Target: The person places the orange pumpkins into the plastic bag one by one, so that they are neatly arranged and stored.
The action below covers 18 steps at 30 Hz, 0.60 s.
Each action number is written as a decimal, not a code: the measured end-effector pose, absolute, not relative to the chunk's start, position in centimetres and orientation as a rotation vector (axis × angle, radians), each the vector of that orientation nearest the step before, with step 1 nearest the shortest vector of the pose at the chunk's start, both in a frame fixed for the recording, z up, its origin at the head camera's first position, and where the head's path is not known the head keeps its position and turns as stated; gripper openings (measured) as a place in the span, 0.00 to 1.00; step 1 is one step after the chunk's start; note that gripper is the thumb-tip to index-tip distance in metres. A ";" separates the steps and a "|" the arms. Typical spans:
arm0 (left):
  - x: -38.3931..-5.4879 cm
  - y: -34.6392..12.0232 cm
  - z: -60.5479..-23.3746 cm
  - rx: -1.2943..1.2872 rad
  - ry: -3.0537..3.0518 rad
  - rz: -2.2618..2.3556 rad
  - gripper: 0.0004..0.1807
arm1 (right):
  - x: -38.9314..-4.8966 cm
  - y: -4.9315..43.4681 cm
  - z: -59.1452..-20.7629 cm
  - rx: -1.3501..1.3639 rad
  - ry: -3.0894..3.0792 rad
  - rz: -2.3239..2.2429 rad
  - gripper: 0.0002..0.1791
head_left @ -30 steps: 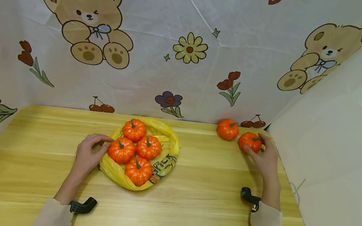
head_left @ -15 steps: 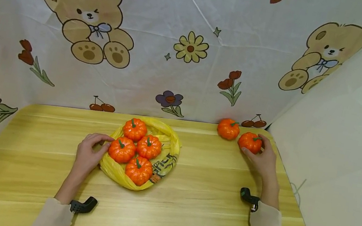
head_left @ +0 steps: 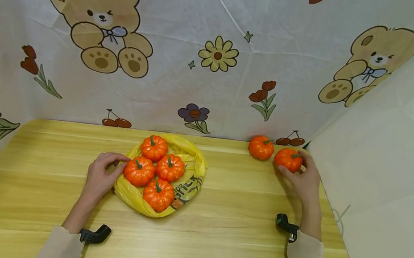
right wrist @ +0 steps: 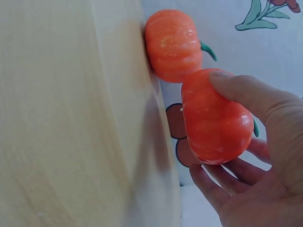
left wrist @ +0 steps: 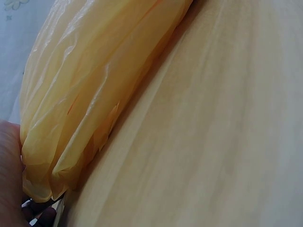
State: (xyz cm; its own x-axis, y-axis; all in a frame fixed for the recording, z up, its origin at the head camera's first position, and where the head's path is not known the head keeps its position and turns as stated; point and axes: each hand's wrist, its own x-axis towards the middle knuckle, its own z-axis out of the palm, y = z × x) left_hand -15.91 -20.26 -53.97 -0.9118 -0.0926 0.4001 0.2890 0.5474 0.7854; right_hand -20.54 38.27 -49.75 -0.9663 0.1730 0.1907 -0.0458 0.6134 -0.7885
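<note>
My right hand grips a small orange toy pumpkin with a green stem near the table's back right corner. In the right wrist view, the thumb lies on one side of this pumpkin and the fingers reach round the other; a gap shows between it and the tabletop. A second pumpkin stands just left of it against the back wall. My left hand pinches the left edge of a yellow plastic bag. Several pumpkins sit in the bag's open mouth. Close up, the bag's folds hide most of the left fingers.
The wooden table runs up to a back wall cloth printed with bears and flowers. A pale side wall borders the table on the right. Each wrist wears a black camera, such as the left one.
My right hand has raised the gripped pumpkin slightly and shifted it a little to the right. My left hand and the bag stay where they were.
</note>
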 end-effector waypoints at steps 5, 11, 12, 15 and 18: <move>-16.0 -20.3 -54.0 -0.149 -2.403 -1.316 0.08 | -20.5 38.0 -49.3 -0.081 -2.594 1.249 0.46; -16.0 -20.4 -54.0 -0.148 -2.405 -1.317 0.08 | -20.5 37.6 -48.9 -0.093 -2.597 1.252 0.45; -16.0 -20.4 -54.0 -0.148 -2.406 -1.316 0.08 | -20.5 37.5 -48.8 -0.091 -2.597 1.251 0.46; -15.9 -20.4 -54.0 -0.143 -2.411 -1.318 0.08 | -20.5 37.2 -48.6 -0.090 -2.594 1.247 0.46; -15.9 -20.4 -54.0 -0.140 -2.412 -1.322 0.08 | -20.5 36.8 -48.2 -0.078 -2.588 1.243 0.46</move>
State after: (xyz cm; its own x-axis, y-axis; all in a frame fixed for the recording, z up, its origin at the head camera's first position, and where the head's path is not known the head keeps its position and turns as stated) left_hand -15.91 -20.37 -53.95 -0.9210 -0.0958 0.3777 0.2669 0.5510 0.7906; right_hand -20.49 36.75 -48.20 -0.9625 0.1633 0.2165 -0.0669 0.6305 -0.7733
